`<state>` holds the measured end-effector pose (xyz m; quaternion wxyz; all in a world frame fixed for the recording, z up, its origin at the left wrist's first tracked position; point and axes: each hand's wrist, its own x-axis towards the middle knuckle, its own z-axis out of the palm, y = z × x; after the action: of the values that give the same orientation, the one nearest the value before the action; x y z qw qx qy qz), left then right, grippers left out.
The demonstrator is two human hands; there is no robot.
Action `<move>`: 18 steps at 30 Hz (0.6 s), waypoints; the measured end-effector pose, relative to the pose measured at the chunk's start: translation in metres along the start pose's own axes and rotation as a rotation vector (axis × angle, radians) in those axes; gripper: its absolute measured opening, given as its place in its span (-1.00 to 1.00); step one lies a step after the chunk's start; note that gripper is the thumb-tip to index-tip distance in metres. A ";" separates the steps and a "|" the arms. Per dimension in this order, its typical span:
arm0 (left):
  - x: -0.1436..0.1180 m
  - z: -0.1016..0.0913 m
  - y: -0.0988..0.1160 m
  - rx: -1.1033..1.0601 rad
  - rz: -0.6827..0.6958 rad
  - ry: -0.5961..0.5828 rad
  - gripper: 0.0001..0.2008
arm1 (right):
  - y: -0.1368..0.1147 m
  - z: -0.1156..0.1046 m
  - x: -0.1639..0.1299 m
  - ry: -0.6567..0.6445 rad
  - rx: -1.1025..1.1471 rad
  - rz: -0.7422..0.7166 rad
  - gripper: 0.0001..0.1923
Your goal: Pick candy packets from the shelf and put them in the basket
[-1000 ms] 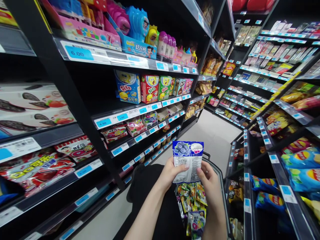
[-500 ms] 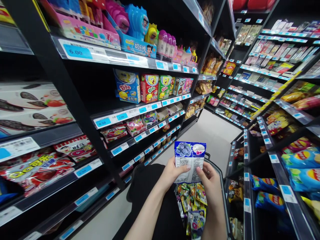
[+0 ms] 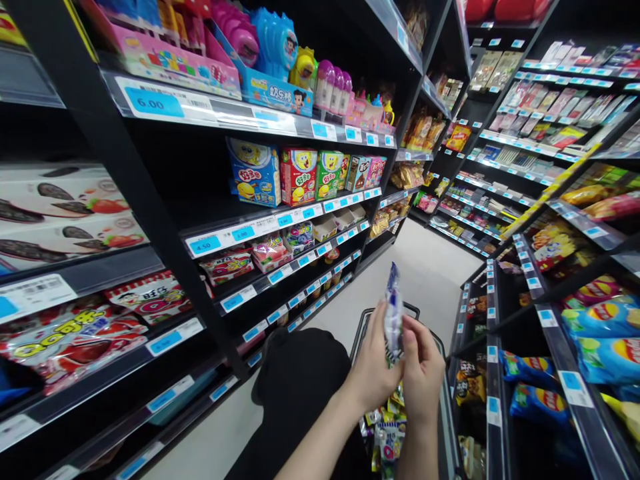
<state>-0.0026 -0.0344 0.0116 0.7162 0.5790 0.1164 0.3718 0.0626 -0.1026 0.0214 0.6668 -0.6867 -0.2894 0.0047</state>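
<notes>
Both hands hold a small blue and white snack packet edge-on to the camera, over a black shopping basket. My left hand grips its left side and my right hand pinches its right side. Below the hands, several colourful snack packets lie in the basket. A black sleeve or garment sits left of the basket.
Black store shelves line both sides of a narrow aisle. On the left are boxed sweets, toy candies and red bags. On the right are chip bags. Pale floor runs ahead to more shelves.
The packet, held flat with its printed back toward me, has been turned edge-on. Both hands closed in together around it and shifted slightly right and down.
</notes>
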 end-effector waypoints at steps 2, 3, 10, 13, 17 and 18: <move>0.003 -0.005 0.003 -0.205 -0.097 -0.068 -0.32 | -0.006 -0.006 -0.003 -0.155 -0.071 -0.097 -0.67; 0.005 -0.008 0.004 -0.311 -0.146 -0.077 -0.36 | -0.009 -0.008 -0.004 -0.194 -0.076 -0.122 -0.70; 0.012 -0.026 0.010 -0.693 -0.361 -0.002 -0.59 | -0.016 -0.013 -0.005 0.210 0.043 0.027 -0.69; 0.012 -0.030 0.008 -0.727 -0.367 -0.041 -0.64 | -0.012 -0.014 0.001 0.153 0.063 0.130 -0.61; 0.012 -0.030 0.007 -0.763 -0.368 -0.095 -0.69 | -0.008 -0.013 0.004 0.035 0.144 0.152 -0.63; 0.012 -0.030 0.007 -0.766 -0.371 -0.109 -0.69 | -0.007 -0.013 0.004 0.030 0.152 0.155 -0.63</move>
<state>-0.0155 -0.0038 0.0120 0.9394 0.2592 0.0338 0.2217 0.0677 -0.1133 0.0310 0.7187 -0.6546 -0.2244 0.0679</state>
